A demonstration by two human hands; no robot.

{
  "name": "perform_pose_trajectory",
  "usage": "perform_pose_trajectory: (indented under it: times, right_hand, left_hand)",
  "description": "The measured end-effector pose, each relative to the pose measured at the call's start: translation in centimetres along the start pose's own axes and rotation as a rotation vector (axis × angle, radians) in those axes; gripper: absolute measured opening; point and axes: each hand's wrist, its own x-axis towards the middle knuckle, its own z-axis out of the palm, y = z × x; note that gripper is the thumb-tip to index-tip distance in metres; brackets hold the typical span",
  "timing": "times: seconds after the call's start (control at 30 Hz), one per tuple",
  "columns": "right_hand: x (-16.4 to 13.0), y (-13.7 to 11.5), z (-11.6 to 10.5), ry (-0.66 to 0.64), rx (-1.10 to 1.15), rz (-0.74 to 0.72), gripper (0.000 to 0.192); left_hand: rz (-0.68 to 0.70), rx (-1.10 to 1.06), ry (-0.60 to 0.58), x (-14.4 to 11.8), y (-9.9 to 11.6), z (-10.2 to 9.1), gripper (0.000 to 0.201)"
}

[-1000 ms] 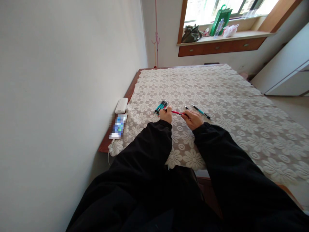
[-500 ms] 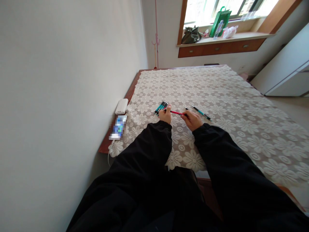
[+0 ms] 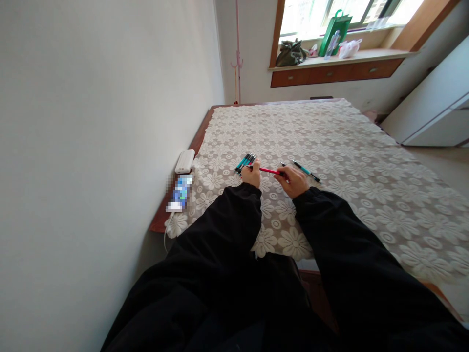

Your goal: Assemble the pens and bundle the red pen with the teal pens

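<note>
Between my two hands a red pen with black ends is held nearly level above the tablecloth. My left hand is closed round its left end, and my right hand pinches its right end. Just behind my left hand lies a group of several teal and black pens, side by side, partly hidden by the fingers. A teal and black pen lies slanted beyond my right hand. Next to it the tip of another pen shows, the rest hidden behind that hand.
A lace tablecloth with flower patterns covers the table. At the left edge are a white power bank and a blurred phone with a cable, close to the wall. A green bag stands on the windowsill.
Hardly anything differs. Both hands keep their grip on the red pen, with only a slight shift of the right fingers. The pens on the cloth stay where they were.
</note>
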Motion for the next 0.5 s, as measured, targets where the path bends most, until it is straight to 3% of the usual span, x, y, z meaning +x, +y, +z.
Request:
perform_pose_trajectory:
  times: [0.2,0.43,0.5]
  right_hand:
    - [0.3,-0.7,-0.6,-0.058,0.052,0.009,0.036]
    - [0.5,-1.1,-1.2,-0.212,0.245,0.151,0.055]
    - [0.4,-1.0,-1.0,-0.204,0.259,0.159,0.056]
  left_hand:
    - [-0.021,0.004,-0.026,-0.1,-0.1,0.1,0.061]
    - [0.05,-0.008,-0.067,-0.7,-0.2,-0.1,0.062]
    - [0.051,-0.018,-0.063,-0.6,-0.3,-0.1,0.063]
